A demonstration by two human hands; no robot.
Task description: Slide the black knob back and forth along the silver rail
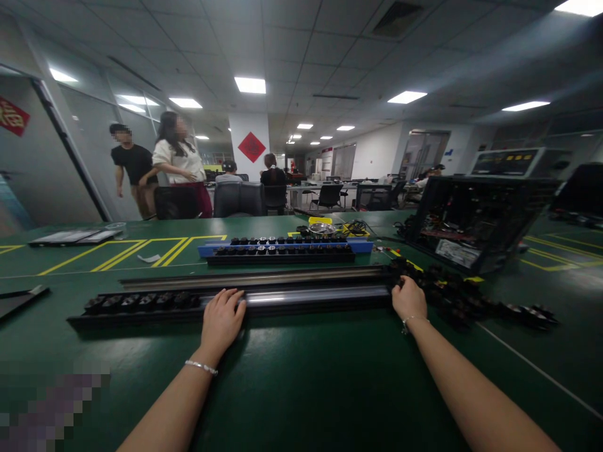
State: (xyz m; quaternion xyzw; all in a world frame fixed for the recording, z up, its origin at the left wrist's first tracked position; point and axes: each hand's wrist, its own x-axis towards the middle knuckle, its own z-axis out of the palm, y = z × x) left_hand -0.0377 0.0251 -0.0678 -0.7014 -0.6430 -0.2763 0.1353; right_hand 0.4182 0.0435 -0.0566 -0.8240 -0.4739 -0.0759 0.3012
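Note:
A long black rail [320,294] with a shiny metal channel lies across the green table in front of me. A row of black round parts [141,301] sits in its left portion. My left hand [223,317] rests on the rail, its fingers stretched over the channel beside the last part in that row. At the rail's right end, my right hand [409,300] is closed; its fingertips meet dark parts there, and what they hold is hard to make out. Just behind runs a second rail [264,277]. Loose black parts [464,298] lie heaped right of my right hand.
Farther back, a blue holder [363,247] stands with rails full of black parts. An open computer case [475,220] is at the back right. Papers [75,236] and a dark flat object [21,302] lie left. Two people [181,157] stand beyond the table.

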